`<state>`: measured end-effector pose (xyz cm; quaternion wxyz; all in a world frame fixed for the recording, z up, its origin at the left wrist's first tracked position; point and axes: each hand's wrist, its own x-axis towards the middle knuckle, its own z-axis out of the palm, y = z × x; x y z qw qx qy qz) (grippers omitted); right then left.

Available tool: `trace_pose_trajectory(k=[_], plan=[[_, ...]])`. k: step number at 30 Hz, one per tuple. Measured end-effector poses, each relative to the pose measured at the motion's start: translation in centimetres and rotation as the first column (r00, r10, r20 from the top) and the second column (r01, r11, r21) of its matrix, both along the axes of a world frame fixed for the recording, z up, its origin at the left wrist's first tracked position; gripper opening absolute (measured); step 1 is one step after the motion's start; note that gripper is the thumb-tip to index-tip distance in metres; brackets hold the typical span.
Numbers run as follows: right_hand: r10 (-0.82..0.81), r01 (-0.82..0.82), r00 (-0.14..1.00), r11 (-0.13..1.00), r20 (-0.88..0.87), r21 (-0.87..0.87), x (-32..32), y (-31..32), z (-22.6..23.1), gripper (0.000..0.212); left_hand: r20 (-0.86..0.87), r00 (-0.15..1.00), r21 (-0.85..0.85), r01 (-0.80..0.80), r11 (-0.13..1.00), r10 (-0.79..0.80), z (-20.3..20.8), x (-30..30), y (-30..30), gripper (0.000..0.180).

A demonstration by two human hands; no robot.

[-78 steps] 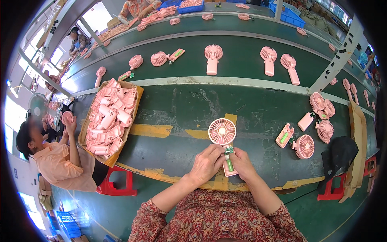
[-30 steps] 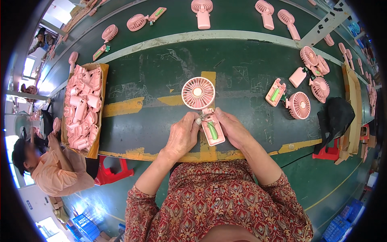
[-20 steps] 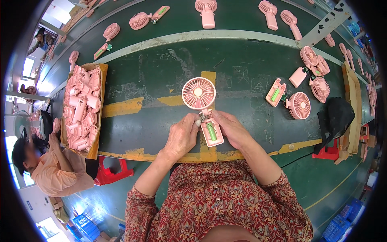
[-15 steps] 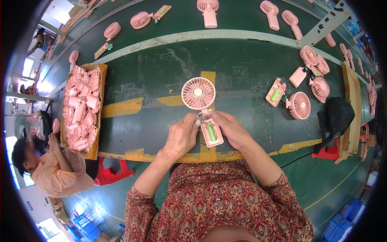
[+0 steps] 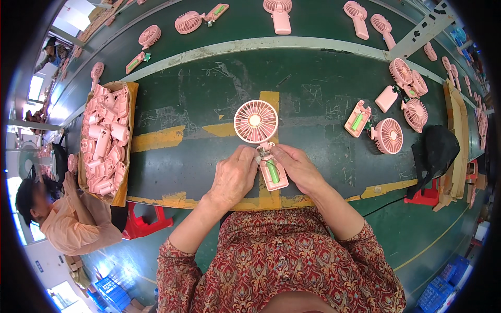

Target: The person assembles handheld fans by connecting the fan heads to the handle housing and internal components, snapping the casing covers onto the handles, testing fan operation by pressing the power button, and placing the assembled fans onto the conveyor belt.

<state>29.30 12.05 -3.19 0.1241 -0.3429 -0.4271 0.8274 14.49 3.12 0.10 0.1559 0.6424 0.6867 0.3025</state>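
Observation:
A pink handheld fan (image 5: pixel 255 121) lies in front of me, its round grille pointing away and its handle toward me. The handle's shell is off, so a green battery (image 5: pixel 273 172) shows inside. My left hand (image 5: pixel 234 176) pinches at the joint between head and handle; a small pale piece shows by its fingertips, too small to name. On the other side, my right hand (image 5: pixel 300 168) grips the top of the handle with thumb and fingers. The fingertips hide part of the joint and its wiring.
At the left stands a carton (image 5: pixel 129 141) full of pink shell parts. Several opened fans (image 5: pixel 389 135) lie to the right, near a black bag (image 5: pixel 438 151). Beyond a metal rail (image 5: pixel 292 44), more fans lie on the conveyor belt. A co-worker (image 5: pixel 73 219) sits at the left.
The fans on the belt beyond the rail have shifted slightly to the right. My hands stay at the fan's joint, with only small finger movements.

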Motion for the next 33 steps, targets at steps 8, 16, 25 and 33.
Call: trace_pose_trajectory(k=[8, 16, 25, 33], plan=[[-0.016, 0.016, 1.0, 0.999, 0.002, 0.037, 0.0, -0.2, -0.4, 0.035, -0.113, 0.985, 0.049, 0.136, 0.989, -0.13, 0.6, 0.2, 0.1, 0.037], [0.086, -0.074, 0.992, 0.989, -0.091, 0.126, 0.7, -0.2, 0.1, 0.03, -0.21, 0.956, 0.002, 0.212, 0.977, -0.206, 0.6, 0.4, 0.2, 0.038], [0.113, -0.108, 0.994, 0.968, -0.01, 0.225, 0.6, 0.0, 0.5, 0.029, -0.247, 0.935, -0.101, 0.238, 0.966, -0.256, 1.1, 0.5, 1.1, 0.036], [0.056, -0.055, 0.998, 0.994, -0.003, 0.091, -0.1, 0.1, 0.9, 0.032, -0.081, 0.979, -0.015, 0.187, 0.982, -0.188, 1.2, 0.3, 0.5, 0.056]])
